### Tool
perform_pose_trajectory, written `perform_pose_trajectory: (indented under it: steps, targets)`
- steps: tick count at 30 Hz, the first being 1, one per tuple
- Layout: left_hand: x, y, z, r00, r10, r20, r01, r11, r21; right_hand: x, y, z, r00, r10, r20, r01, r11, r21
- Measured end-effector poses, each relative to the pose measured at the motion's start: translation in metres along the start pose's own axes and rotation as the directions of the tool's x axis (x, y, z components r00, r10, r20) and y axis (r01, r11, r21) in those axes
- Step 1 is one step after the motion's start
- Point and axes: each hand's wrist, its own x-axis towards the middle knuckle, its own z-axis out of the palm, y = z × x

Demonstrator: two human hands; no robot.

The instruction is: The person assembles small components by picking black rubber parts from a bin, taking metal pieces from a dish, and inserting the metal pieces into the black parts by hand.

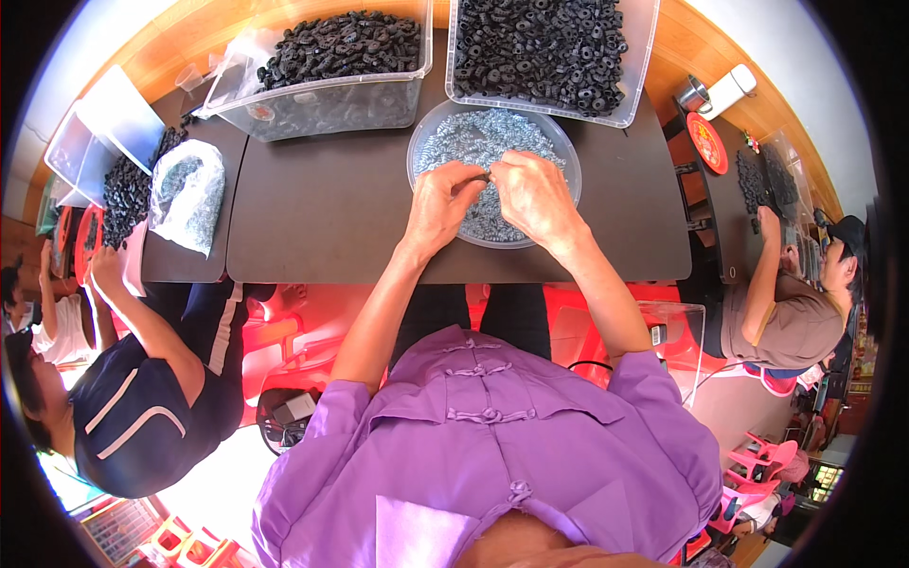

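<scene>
My left hand (443,201) and my right hand (532,194) meet over a round clear bowl (424,142) full of small silvery metal parts. Their fingertips pinch together on a small dark piece (487,176) just above the bowl. Behind the bowl stand two clear plastic bins, one (331,102) at the left and one (640,66) at the right, both heaped with black ring-shaped parts. The bowl rests on a dark brown table (331,218). My purple shirt fills the lower part of the view.
A clear bag (189,194) of silvery parts lies at the table's left end beside a heap of black rings (128,194). One person in dark blue sits at the left, another in brown at the right. Red plastic stools stand below the table.
</scene>
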Motion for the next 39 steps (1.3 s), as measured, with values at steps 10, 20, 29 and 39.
perform_pose_trajectory:
  steps: [10, 20, 29, 39]
  targets:
    - [0.002, -0.005, -0.001, 0.998, -0.066, 0.005, 0.066, 0.987, -0.145, 0.001, 0.007, 0.003, 0.999, -0.016, -0.036, 0.02, 0.992, 0.125]
    - [0.001, -0.004, -0.005, 0.994, -0.08, 0.075, 0.09, 0.987, -0.13, 0.005, 0.006, -0.005, 0.993, 0.065, 0.101, -0.076, 0.99, 0.116]
    - [0.004, 0.002, -0.002, 0.999, -0.053, 0.009, 0.053, 0.998, -0.015, 0.002, 0.001, 0.013, 0.999, -0.042, 0.012, 0.043, 0.991, -0.127]
    - [0.01, 0.005, 0.005, 0.973, -0.224, -0.06, 0.219, 0.972, -0.086, -0.003, -0.012, 0.018, 0.997, 0.012, -0.081, -0.019, 0.997, -0.075]
